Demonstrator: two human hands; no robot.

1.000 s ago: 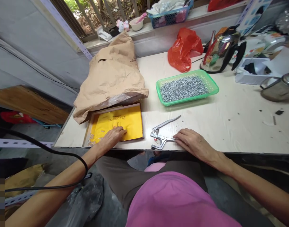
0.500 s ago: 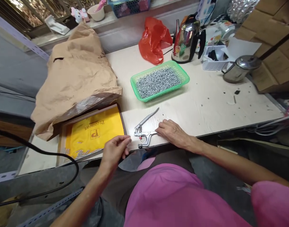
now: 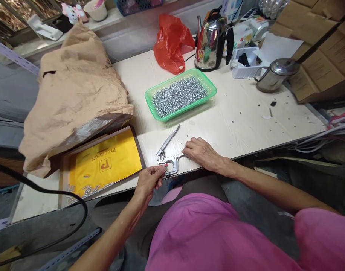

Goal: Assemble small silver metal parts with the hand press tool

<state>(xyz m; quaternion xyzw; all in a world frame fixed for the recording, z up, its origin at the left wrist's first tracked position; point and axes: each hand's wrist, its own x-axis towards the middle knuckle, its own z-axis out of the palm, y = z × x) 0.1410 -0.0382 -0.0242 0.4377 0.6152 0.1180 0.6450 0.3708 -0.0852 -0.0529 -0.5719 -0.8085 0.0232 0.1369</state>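
Observation:
A pair of silver snap-fastener pliers [image 3: 174, 162] lies at the table's front edge, its upper handle raised and a spring and a red part near the jaws. My right hand [image 3: 202, 152] is closed around the end of the lower handle. At the jaws, my left hand [image 3: 150, 180] has its thumb and fingers pinched together; whatever is between them is too small to make out. Beyond the pliers stands a green plastic basket [image 3: 149, 106] full of small shiny metal pieces [image 3: 179, 96]. To the left, a shallow box holds a yellow printed sheet [image 3: 121, 158] with loose metal pieces [image 3: 90, 190] along its near edge.
A large crumpled brown paper bag [image 3: 76, 86] stands behind the box. A red plastic bag [image 3: 171, 45], an electric kettle [image 3: 210, 43], a white tray [image 3: 243, 71] and a metal pot [image 3: 275, 77] are at the back. A black cable [image 3: 48, 191] hangs at the left.
My left hand has moved right, from beside the pliers to their jaws, still pinched. My right hand stays on the handle. The whole view has shifted slightly.

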